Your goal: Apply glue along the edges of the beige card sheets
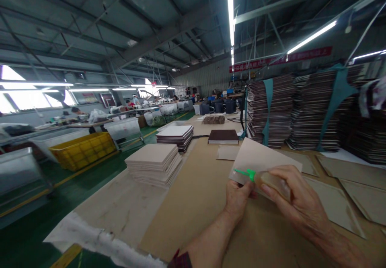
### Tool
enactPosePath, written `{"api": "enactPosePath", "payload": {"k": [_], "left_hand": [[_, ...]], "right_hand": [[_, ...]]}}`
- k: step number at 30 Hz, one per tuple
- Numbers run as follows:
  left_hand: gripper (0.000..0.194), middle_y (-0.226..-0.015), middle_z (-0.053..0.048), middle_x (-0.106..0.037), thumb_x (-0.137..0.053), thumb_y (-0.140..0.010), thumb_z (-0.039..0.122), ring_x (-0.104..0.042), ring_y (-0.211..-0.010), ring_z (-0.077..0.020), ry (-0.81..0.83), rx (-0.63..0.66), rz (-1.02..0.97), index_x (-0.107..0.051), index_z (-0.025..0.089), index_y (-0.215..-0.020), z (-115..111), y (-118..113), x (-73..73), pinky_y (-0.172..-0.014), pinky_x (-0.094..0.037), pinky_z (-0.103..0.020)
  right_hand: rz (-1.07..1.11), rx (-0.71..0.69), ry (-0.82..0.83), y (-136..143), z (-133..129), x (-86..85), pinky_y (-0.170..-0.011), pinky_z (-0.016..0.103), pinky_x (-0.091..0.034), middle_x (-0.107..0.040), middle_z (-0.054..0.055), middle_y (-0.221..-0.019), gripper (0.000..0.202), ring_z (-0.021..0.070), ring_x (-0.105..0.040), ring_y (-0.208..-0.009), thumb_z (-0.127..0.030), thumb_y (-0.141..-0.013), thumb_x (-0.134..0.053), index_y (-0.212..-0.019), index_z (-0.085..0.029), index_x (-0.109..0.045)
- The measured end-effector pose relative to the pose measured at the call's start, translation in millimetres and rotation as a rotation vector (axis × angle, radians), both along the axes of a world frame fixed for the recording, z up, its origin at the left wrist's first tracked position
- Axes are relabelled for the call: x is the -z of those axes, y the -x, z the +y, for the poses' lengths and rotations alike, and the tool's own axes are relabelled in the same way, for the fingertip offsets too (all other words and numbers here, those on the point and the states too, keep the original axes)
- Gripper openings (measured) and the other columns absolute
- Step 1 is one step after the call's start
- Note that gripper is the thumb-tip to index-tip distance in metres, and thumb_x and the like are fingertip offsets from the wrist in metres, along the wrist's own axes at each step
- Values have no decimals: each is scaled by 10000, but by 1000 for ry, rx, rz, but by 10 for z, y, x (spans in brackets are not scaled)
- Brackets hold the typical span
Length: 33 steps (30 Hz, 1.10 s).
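My right hand (297, 195) is wrapped round a glue bottle (273, 183), a translucent squeeze bottle with amber contents and a green nozzle. The nozzle points left, over the near-left edge of a beige panel (262, 157). My left hand (238, 197) pinches that panel by its near edge, close under the nozzle, and holds it tilted above the brown table cover (193, 203). Whether the nozzle tip touches the panel I cannot tell. To the right, several flat beige panels (334, 203) lie on the table with darker strips along their edges.
A stack of beige panels (152, 159) stands on the left, with a white-topped dark stack (175, 133) behind it. A dark brown stack (223, 136) lies ahead. Tall strapped stacks (268, 107) rise at the right. Across the green aisle is a yellow bin (84, 149).
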<state>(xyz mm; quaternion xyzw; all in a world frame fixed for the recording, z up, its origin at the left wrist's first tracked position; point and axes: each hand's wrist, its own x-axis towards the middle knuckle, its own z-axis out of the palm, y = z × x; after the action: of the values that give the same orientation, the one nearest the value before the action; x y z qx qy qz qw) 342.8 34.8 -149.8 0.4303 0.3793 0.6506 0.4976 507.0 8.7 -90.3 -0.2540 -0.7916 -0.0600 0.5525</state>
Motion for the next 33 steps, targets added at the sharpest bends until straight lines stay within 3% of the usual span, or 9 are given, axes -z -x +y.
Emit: {"api": "enactPosePath", "payload": {"k": [6, 13, 18, 23, 27, 33], "left_hand": [[410, -619, 10, -628, -928, -636, 513, -529, -550, -127, -19, 25, 0, -712, 168, -691, 5, -12, -5, -543, -494, -251], [373, -603, 11, -624, -900, -658, 490, -544, -539, -133, -3, 12, 26, -725, 166, -715, 17, -20, 41, -545, -504, -257], [393, -577, 10, -611, -890, -684, 513, -507, -485, -123, 48, 5, 90, -726, 159, -731, 22, -33, 60, -519, -489, -268], [382, -580, 9, -601, -878, -712, 501, -527, -530, -128, -11, 14, 102, -693, 170, -664, 21, -13, 70, -546, -487, -255], [403, -575, 17, -598, -903, -704, 522, -501, -501, -120, 7, 14, 89, -711, 168, -700, 25, -19, 69, -519, -473, -252], [466, -620, 1, -648, -963, -622, 553, -526, -537, -119, -14, -1, -17, -725, 159, -696, 6, -17, 40, -531, -492, -243]], "right_hand": [[-24, -75, 65, 18, -35, 43, -787, 322, -552, -658, 56, -1070, 143, 233, -667, -957, -385, -1157, -615, -1164, -245, -644], [-14, -28, 72, -59, -7, 38, -759, 321, -550, -665, 47, -1064, 205, 226, -689, -927, -455, -1163, -600, -1163, -255, -644], [73, 112, 7, -100, 43, 7, -778, 341, -537, -651, 52, -1068, 283, 236, -682, -924, -518, -1150, -611, -1173, -236, -632], [-21, -2, 24, -63, -18, -9, -777, 311, -538, -647, 40, -1070, 212, 217, -677, -937, -451, -1180, -570, -1162, -248, -629], [53, 73, -11, -49, -33, 7, -776, 307, -536, -644, 41, -1061, 234, 211, -667, -922, -472, -1167, -596, -1172, -240, -628], [39, -52, 117, -51, -43, 35, -761, 275, -554, -658, 7, -1054, 118, 190, -680, -923, -391, -1136, -630, -1160, -276, -645]]}}
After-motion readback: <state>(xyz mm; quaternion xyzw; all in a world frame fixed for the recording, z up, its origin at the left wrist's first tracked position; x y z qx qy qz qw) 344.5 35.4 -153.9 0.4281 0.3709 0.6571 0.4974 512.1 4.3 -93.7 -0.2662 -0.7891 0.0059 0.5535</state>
